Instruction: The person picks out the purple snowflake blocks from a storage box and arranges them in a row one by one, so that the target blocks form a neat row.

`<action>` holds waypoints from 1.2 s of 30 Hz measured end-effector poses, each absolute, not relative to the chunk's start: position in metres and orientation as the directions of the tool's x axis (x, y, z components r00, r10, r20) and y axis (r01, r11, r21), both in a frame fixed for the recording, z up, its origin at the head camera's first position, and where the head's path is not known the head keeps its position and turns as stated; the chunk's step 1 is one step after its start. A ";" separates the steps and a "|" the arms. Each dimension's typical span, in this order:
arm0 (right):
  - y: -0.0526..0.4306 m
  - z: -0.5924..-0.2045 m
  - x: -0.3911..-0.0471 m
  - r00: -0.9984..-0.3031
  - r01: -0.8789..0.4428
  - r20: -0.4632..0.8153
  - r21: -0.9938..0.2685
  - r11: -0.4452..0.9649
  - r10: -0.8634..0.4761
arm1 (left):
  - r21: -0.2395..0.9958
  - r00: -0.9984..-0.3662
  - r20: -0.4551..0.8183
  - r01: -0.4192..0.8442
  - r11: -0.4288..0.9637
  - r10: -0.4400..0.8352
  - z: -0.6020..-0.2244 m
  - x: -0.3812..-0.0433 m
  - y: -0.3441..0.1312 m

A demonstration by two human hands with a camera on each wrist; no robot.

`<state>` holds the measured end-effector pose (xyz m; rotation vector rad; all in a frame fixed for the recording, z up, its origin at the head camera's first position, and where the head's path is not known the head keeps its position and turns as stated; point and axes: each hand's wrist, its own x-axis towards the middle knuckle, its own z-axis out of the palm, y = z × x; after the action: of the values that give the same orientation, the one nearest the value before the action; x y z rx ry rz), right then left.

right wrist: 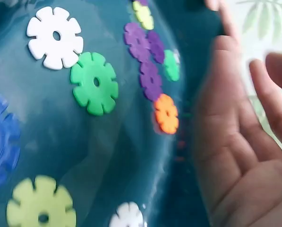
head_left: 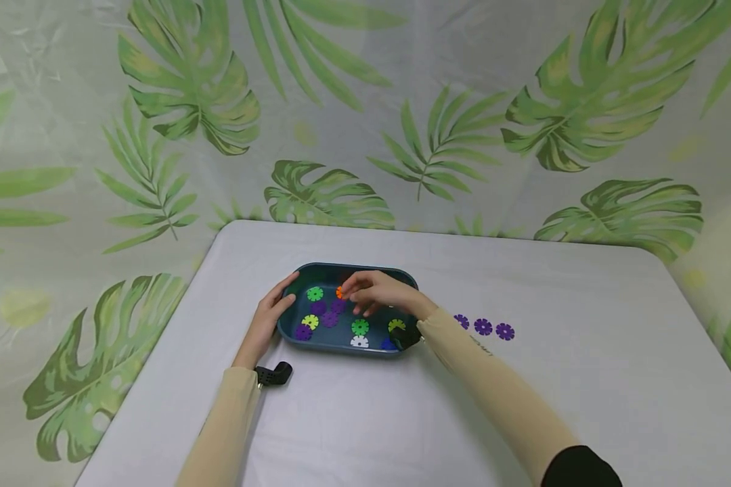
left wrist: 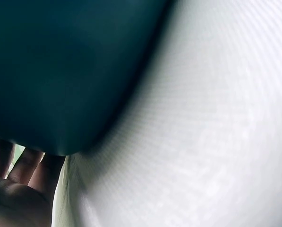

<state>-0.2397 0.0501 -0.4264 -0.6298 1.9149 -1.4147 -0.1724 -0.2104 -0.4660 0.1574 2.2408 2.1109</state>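
Observation:
A dark teal tray (head_left: 325,348) holds several notched plastic discs in purple, green, yellow, white, blue and orange. My left hand (head_left: 267,319) holds the tray's left end, thumb over the rim and fingers along the outside. In the left wrist view, those fingers (left wrist: 25,165) show beyond the tray wall (left wrist: 70,85). Above the tray's inside hovers my right hand (head_left: 382,292), fingers loosely bent and nothing visible in them. The orange disc (right wrist: 166,114) lies near its fingertips, by the purple discs (right wrist: 150,80). Closer to the right wrist are a green disc (right wrist: 86,90) and a white disc (right wrist: 44,40).
On the white tabletop (head_left: 353,419), a row of purple discs (head_left: 483,327) lies right of the tray, partly behind the right forearm. A leaf-patterned curtain (head_left: 438,155) hangs behind the table. Each wrist wears a small black camera (head_left: 274,374).

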 end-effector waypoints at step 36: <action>-0.008 -0.445 -0.239 -0.536 0.059 -0.473 -0.848 0.527 -0.699 | 0.995 -0.995 0.043 0.051 0.087 0.089 -0.494 -0.185 -0.216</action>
<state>-0.2388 -0.0080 -0.4454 -0.5254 1.8913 -1.0913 -0.1847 -0.2161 -0.4937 0.1471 2.2954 2.0983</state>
